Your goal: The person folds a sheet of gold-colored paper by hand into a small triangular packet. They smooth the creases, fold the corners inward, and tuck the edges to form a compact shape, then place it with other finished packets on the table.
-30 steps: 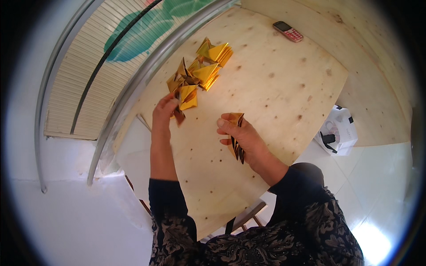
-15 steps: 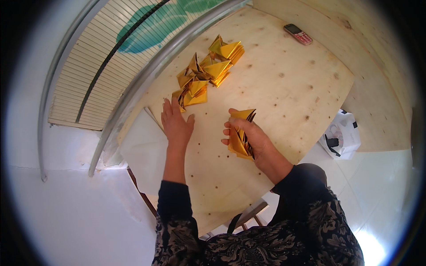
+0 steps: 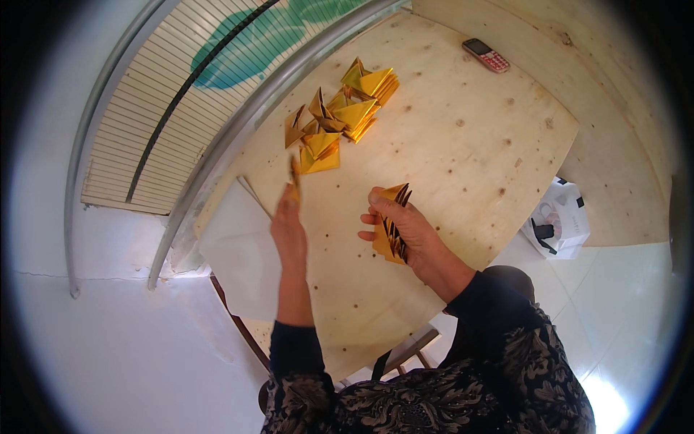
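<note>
In my right hand (image 3: 419, 235) is a small stack of folded gold paper pieces (image 3: 389, 247), gripped between thumb and fingers above the pale wooden board (image 3: 448, 166). My left hand (image 3: 290, 230), somewhat smeared by motion, pinches a single folded gold paper piece (image 3: 294, 179) by its lower end; its tip points away from me. Just beyond the left hand lies a loose group of folded gold paper pieces (image 3: 354, 114). Their pointed flaps stick up, and some are nested in rows. The fingertips of my left hand are partly hidden.
A red and black keypad phone (image 3: 486, 56) lies at the board's far right corner. Along the left side runs a curved metal rail (image 3: 230, 124), with a slatted panel (image 3: 144, 123) beyond it. A white bag (image 3: 567, 224) sits to the right, below the board.
My left hand has taken a gold piece from the near-left end of the group and drawn back toward me. The stack in my right hand has tilted slightly.
</note>
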Tool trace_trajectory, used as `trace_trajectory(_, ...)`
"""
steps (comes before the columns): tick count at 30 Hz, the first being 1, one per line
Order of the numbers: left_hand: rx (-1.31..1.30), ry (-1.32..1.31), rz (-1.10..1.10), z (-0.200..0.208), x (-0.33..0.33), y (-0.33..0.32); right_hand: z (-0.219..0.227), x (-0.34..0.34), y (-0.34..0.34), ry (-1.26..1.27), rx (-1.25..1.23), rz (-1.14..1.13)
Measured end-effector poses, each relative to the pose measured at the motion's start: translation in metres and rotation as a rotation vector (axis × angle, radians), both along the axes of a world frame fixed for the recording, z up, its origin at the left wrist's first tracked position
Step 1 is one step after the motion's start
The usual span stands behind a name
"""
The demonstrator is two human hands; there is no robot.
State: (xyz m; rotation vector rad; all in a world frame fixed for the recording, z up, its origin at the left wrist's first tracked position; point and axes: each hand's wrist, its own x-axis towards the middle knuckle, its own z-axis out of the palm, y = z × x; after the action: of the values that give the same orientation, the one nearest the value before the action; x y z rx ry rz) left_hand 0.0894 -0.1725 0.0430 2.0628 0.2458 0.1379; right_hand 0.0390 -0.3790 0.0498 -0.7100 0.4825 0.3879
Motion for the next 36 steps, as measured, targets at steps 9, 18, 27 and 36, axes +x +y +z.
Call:
trace_trajectory(9, 0.418, -0.304, -0.680, 0.015, -0.088, -0.072, -0.005, -0.009, 0.004, -0.008, 0.035, -0.035)
trace_trajectory(18, 0.861, -0.441, -0.226, -0.038, 0.133, 0.012, 0.000, -0.001, -0.006, 0.024, 0.030, -0.030)
trace_trajectory(27, 0.781, -0.176, -0.235, -0.056, 0.196, 0.018, 0.005, 0.002, -0.005, 0.050, 0.036, 0.013)
trace_trajectory(36, 0.065, -0.243, -0.249, -0.005, 0.008, -0.030, -0.004, 0.000, -0.001, 0.005, 0.055, -0.109)
